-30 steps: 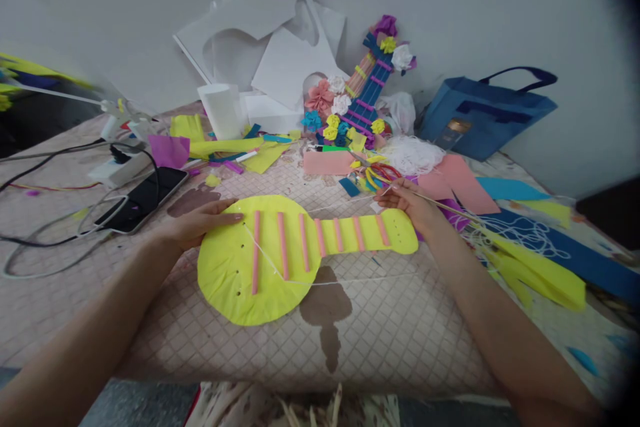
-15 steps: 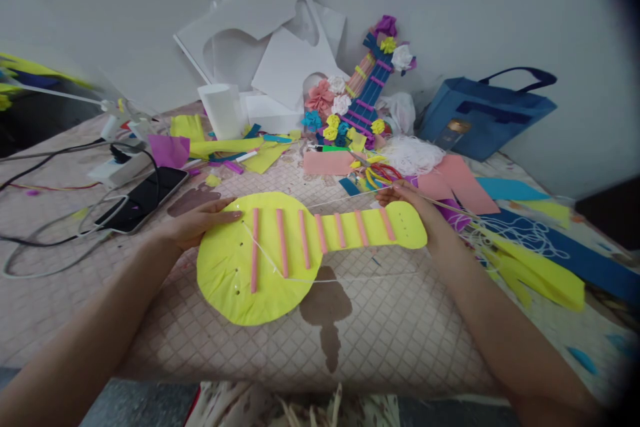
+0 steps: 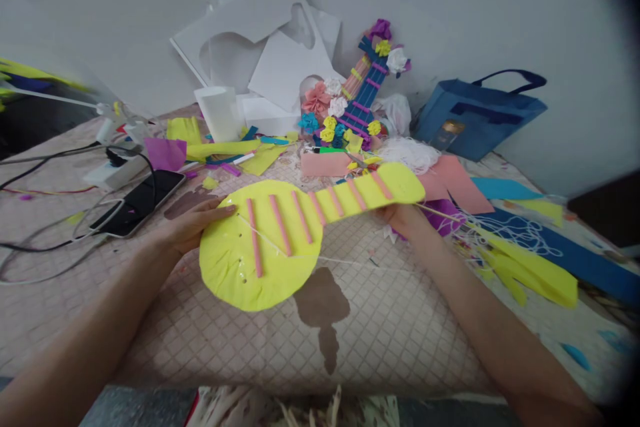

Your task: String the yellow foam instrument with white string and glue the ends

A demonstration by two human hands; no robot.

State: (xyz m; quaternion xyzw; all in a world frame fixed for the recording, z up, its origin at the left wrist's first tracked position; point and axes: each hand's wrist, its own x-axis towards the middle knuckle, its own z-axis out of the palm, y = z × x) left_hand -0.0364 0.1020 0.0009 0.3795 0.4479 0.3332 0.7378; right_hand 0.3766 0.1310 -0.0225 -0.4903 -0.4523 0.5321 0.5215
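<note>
A yellow paper guitar [image 3: 280,233] with pink strips across it is lifted and tilted over the quilted cloth, its neck end raised to the right. My left hand [image 3: 193,225] grips the round body's left edge, thumb on top. Under the neck sits my right hand [image 3: 406,219], holding it up; a thin stick [image 3: 450,217] runs out from this hand to the right. A white thread [image 3: 345,260] trails from the body's holes toward the neck.
A finished blue guitar with paper flowers [image 3: 357,97] leans on white foam board [image 3: 270,33] at the back. A blue bag [image 3: 475,117] stands right. A phone [image 3: 137,197], cables and a power strip [image 3: 113,170] lie left. Paper scraps [image 3: 530,267] lie right.
The guitar's neck has risen off the cloth and swung upward; my right hand went from on top of the neck to beneath it. My left hand stayed on the body's edge.
</note>
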